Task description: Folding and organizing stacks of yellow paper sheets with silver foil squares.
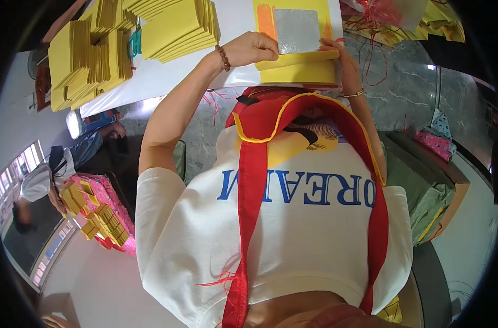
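In front of me, at the table's near edge, lies yellow paper (pixel 298 75) with a silver square (pixel 297 30) and an orange band beside it. A narrow yellow strip of it is folded over, running crosswise below the square. My left hand (pixel 258 48), a beaded bracelet on its wrist, is closed in a pinch at the strip's left end. At the other end my right hand (pixel 344 59) grips the strip between thumb and fingers. A thin bangle circles the right wrist.
Stacks of folded yellow paper (pixel 180 30) stand on the white table (pixel 150 76) to the left, beside a green-handled tool (pixel 134 42). Red strings and yellow paper (pixel 443 24) lie at far right. A wrapped green bundle (pixel 423 191) is at right; another person (pixel 38 180) is at left.
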A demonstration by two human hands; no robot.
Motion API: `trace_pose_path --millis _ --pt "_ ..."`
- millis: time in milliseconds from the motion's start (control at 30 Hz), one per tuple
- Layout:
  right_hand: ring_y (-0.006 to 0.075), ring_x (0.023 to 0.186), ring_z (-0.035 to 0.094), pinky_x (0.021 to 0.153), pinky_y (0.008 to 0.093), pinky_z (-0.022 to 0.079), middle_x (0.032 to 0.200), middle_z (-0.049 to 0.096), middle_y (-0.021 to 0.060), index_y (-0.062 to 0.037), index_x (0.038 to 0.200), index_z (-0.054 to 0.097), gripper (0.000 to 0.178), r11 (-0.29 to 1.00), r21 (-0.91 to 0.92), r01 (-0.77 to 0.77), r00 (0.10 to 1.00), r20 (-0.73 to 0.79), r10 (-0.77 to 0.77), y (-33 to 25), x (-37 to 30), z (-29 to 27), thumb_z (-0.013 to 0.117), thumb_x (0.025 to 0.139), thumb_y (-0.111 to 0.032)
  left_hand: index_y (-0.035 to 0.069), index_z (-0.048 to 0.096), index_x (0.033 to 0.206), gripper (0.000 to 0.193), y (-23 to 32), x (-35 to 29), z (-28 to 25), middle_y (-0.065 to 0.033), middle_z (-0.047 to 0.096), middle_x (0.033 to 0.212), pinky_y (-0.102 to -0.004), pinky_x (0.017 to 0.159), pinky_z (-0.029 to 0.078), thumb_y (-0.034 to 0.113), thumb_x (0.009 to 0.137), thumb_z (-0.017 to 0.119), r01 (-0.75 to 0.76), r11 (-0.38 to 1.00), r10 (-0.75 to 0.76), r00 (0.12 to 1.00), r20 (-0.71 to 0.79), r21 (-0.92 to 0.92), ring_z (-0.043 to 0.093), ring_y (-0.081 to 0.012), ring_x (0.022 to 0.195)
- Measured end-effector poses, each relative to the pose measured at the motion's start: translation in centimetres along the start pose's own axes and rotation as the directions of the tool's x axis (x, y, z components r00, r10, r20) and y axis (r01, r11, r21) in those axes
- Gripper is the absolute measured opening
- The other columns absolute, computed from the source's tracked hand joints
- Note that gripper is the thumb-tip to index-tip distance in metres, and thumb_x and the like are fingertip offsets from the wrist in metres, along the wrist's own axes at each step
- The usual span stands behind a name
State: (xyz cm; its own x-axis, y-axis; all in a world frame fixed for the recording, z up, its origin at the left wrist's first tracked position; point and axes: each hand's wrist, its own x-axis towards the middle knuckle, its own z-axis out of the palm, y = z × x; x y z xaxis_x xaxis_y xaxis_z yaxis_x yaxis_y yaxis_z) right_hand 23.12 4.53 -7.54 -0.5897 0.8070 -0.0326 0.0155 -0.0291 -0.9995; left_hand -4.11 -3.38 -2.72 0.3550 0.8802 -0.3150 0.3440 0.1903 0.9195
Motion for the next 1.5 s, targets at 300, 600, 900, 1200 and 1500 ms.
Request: trace_pose_path --millis 300,600,900,1200,1500 --pt "0.0207 0.116 0.045 0.102 0.0325 0.028 0.124 0.054 0.0100 -0.0011 0.106 0.062 0.047 0.997 -0.059 0.056 0.998 0.045 -0.054 0.4 0.0 -0.7 0.027 0.097 -0.030 -0.001 0.064 0.086 0.018 1.2 0.0 -0.4 0.0022 0.056 0.076 -0.0221 0.058 0.039 0.015 0.083 0.057 0.089 0.996 -0.086 0.992 0.095 -0.022 0.048 -0.0056 0.067" --pt "0.0223 0.117 0.045 0.102 0.0339 0.028 0.123 0.054 0.0082 -0.0039 0.105 0.063 0.028 0.977 -0.156 0.142 0.988 0.081 -0.131 -0.4 -0.2 -0.5 0.049 0.088 -0.022 -0.002 0.062 0.083 0.016 0.8 0.3 -0.5 -0.0009 0.058 0.082 -0.0227 0.059 0.041 0.013 0.082 0.057 0.075 0.996 -0.079 0.993 0.093 0.043 0.049 -0.0083 0.066" --pt "0.0236 0.114 0.048 0.097 0.0350 0.033 0.119 0.058 0.0062 -0.0079 0.097 0.065 0.024 0.938 -0.259 0.228 0.973 0.044 -0.224 2.0 0.1 -1.0 0.064 0.073 -0.004 0.010 0.045 0.130 0.062 2.1 -3.3 0.3 -0.0137 0.043 0.133 -0.0422 0.099 0.031 0.031 0.077 0.068 -0.297 0.807 0.382 0.921 -0.069 0.510 0.038 -0.0321 0.122" --pt "0.0290 0.117 0.045 0.097 0.0394 0.032 0.125 0.054 0.0080 -0.0155 0.104 0.064 0.029 0.658 -0.600 0.455 0.876 0.169 -0.451 -0.9 0.9 -0.4 0.066 0.075 -0.018 0.015 0.054 0.121 0.054 -1.3 -1.9 2.3 -0.0081 0.051 0.125 -0.0390 0.090 0.040 -0.002 0.070 0.054 -0.099 0.500 0.594 0.762 -0.258 0.860 0.045 -0.0273 0.115" --pt "0.0176 0.110 0.053 0.092 0.0361 0.030 0.115 0.060 -0.0021 -0.0214 0.100 0.064 0.026 0.401 -0.701 0.590 0.806 0.487 -0.336 -4.9 -0.2 -0.6 0.065 0.075 -0.024 0.015 0.060 0.113 0.043 0.9 -4.4 3.1 -0.0048 0.058 0.113 -0.0343 0.084 0.040 0.005 0.072 0.053 -0.161 0.544 0.556 0.804 -0.211 0.823 0.053 -0.0220 0.099"
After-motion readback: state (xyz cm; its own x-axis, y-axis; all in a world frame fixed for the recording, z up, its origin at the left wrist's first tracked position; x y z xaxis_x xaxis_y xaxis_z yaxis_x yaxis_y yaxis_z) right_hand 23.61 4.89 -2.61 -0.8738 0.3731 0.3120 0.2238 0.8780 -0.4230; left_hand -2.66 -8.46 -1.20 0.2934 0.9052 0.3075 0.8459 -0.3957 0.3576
